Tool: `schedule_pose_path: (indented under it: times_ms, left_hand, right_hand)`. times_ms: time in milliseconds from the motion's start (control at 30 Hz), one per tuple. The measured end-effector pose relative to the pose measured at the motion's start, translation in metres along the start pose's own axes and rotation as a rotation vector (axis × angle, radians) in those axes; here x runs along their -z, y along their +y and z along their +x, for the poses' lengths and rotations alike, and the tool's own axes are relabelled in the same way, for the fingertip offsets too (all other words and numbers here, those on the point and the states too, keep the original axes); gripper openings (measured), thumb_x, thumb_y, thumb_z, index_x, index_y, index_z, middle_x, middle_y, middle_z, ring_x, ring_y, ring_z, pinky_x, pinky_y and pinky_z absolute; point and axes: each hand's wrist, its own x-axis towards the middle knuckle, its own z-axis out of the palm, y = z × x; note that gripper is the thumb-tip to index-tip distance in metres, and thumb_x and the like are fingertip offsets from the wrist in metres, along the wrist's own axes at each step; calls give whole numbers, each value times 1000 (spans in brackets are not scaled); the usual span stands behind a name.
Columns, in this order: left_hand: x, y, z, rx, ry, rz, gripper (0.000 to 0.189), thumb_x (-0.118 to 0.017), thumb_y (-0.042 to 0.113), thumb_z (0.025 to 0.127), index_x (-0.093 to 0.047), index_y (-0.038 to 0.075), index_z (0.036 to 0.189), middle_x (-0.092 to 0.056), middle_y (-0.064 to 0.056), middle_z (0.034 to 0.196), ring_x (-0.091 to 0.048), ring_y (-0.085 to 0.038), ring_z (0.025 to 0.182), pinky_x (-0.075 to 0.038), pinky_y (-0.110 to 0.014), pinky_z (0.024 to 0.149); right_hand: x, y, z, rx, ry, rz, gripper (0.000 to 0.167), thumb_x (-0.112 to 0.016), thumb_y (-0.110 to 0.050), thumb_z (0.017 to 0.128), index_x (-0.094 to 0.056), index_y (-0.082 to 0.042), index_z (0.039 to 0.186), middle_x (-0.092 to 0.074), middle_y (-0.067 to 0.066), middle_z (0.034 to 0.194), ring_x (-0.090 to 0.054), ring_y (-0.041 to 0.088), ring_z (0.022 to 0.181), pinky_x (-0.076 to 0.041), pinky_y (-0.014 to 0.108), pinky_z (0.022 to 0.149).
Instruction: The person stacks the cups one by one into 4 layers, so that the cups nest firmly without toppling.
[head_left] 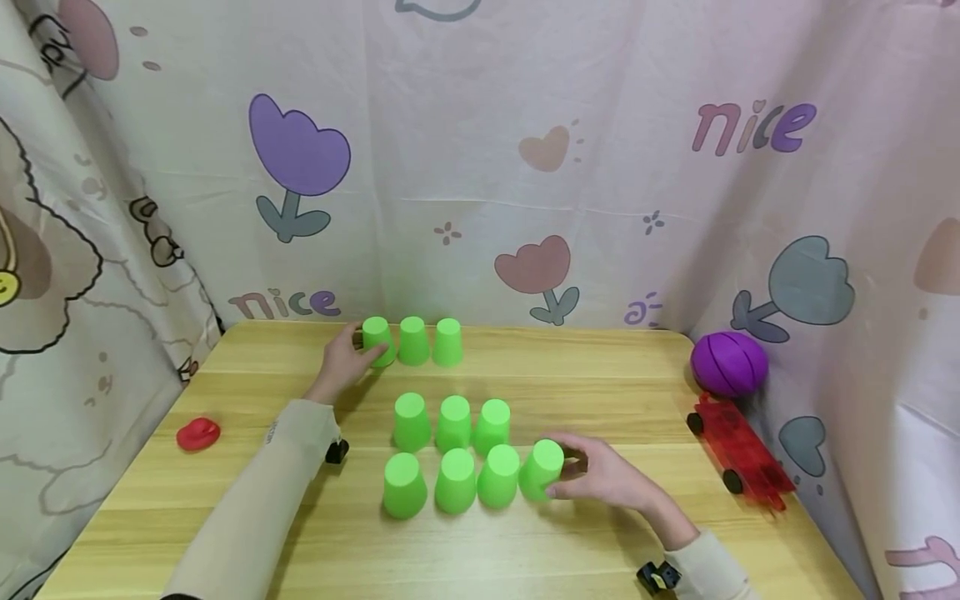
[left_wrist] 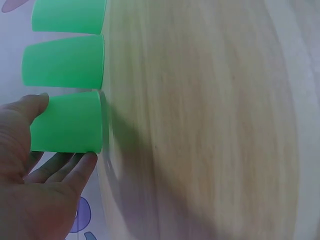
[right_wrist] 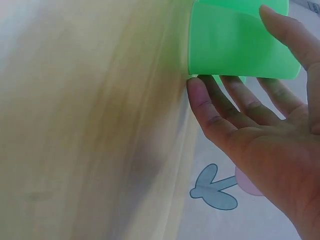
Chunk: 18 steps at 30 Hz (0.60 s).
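Upper-centre cup and lower-centre cup are held by left hand and right hand, seemingly for aligning, then gentle release.

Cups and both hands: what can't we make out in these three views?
Head: left hand, some fingertips, hidden behind its back-row cup.
Head: right hand, some fingertips, hidden behind its front-row cup.
Head: insides of the cups, hidden by their own upturned walls.
Left wrist: third cup, cut off by the top edge.
Right wrist: cup behind, hidden by the front-row cup and top edge.
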Motion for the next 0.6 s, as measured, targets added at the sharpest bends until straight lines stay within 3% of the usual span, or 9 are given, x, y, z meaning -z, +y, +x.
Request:
schedule_pose_path:
  times_ms: [233, 600]
  left_hand:
    - [-3, 2, -1, 17, 0, -6, 69, -69, 22, 103, -36, -7, 156, -52, -37, 148, -54, -52, 137, -47, -60, 117]
    - [-4, -4, 2, 25, -15, 22, 71, -68, 26, 104, -35, -7, 157, -52, -37, 149, -54, -51, 136, -46, -60, 118]
  right_hand:
    - [-2, 4, -1, 26, -8, -72, 71, -90, -21, 83, -59, -10, 146, -69, 7, 134, -68, 14, 118, -57, 27, 104]
    - [-3, 3, -1, -4, -2, -197, 68, -92, -22, 80, -63, -19, 142, -72, -3, 128, -68, 13, 113, -59, 34, 101]
